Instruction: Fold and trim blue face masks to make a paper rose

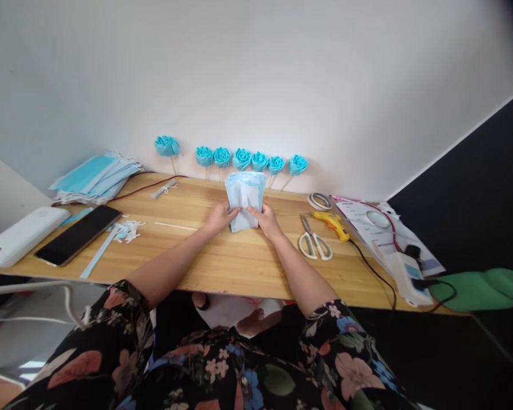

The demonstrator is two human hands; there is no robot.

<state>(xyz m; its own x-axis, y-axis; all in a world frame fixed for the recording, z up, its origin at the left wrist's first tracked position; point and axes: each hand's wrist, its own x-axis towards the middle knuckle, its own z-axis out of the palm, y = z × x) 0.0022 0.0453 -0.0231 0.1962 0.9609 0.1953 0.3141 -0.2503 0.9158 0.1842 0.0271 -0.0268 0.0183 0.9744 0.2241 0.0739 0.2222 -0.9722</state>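
Note:
Both hands grip a stack of pale blue and white mask fabric sheets (246, 192), held upright above the middle of the table. My left hand (220, 218) is closed on its left edge, the thumb pressed to the front. On the opposite edge my right hand (268, 220) pinches it the same way, thumb toward me. The fingers behind the stack are hidden. Just behind stand several blue fabric roses (241, 159) on thin sticks, leaning on the wall. A thin pale stick (175, 226) lies on the table left of my left hand.
Right on the wooden table (239, 265) lie scissors (315, 245), a yellow glue gun (331, 222), tape rolls (320, 201) and a power strip (410, 279). Left are stacked face masks (96, 175), a phone (79, 234), a white power bank (23, 236) and fabric scraps (126, 230).

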